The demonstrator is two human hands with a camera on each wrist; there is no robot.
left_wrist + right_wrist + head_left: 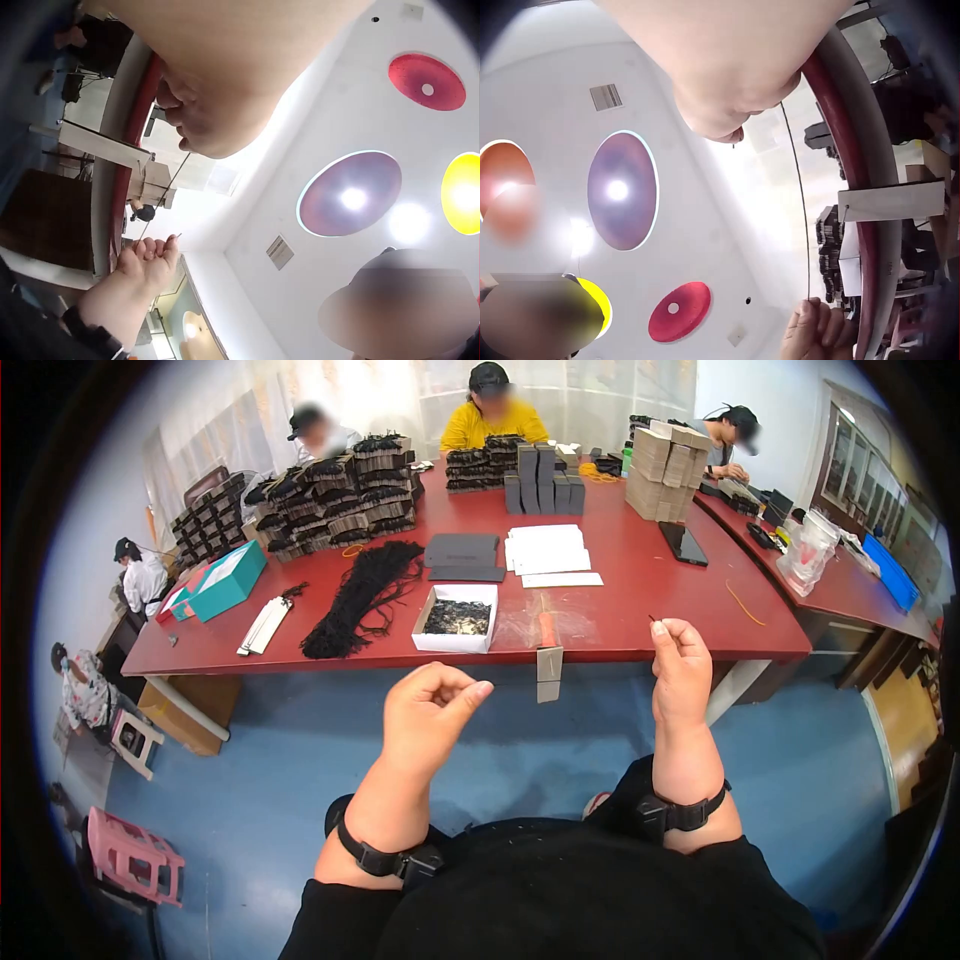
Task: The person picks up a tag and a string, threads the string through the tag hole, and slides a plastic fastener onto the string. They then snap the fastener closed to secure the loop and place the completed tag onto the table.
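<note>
Fingers of both hands pinch a thin cord (801, 217) stretched taut between them.

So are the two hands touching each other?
Apart. The head view shows blue floor between the left hand and right hand; only a thin thread runs between them.

The head view looks forward and down from above onto both raised hands, with the red surface (640, 575) beyond them. The left wrist view sits close under the left hand (217, 82), facing up to the ceiling (352, 112). The right wrist view does the same under the right hand (727, 67). Both wrist views share the ceiling, the surface edge and the opposite hand.
</note>
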